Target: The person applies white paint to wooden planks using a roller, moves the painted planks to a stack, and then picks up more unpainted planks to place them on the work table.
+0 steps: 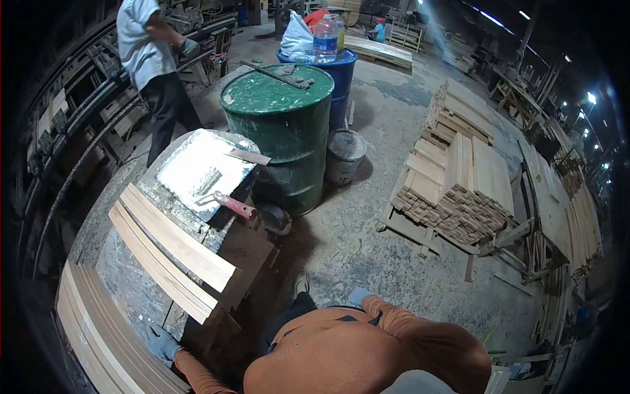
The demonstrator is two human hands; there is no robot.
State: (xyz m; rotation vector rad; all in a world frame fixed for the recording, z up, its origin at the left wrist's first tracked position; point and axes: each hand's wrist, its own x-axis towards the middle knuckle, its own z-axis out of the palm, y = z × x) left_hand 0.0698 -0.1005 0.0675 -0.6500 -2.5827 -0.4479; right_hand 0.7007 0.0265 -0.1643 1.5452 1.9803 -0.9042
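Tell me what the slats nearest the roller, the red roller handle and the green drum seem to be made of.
Slats: wood, apparently unpainted, from the pale tan colour and lengthwise grain.
Roller handle: red, smeared whitish; perhaps plastic or painted wood, the view leaves it open.
Green drum: likely painted steel, from the ribbed wall and glossy highlights.

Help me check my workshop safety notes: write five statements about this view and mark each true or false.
1. The red-handled tool rests on the white-coated tray. True.
2. The top of the green drum is bare. False: a dark bar lies across it.
3. A clear bottle stands on the blue drum. True.
4. The left hand grips the red-handled tool. False: that hand is down beside the long boards.
5. A timber stack stands right of the green drum in the picture. True.
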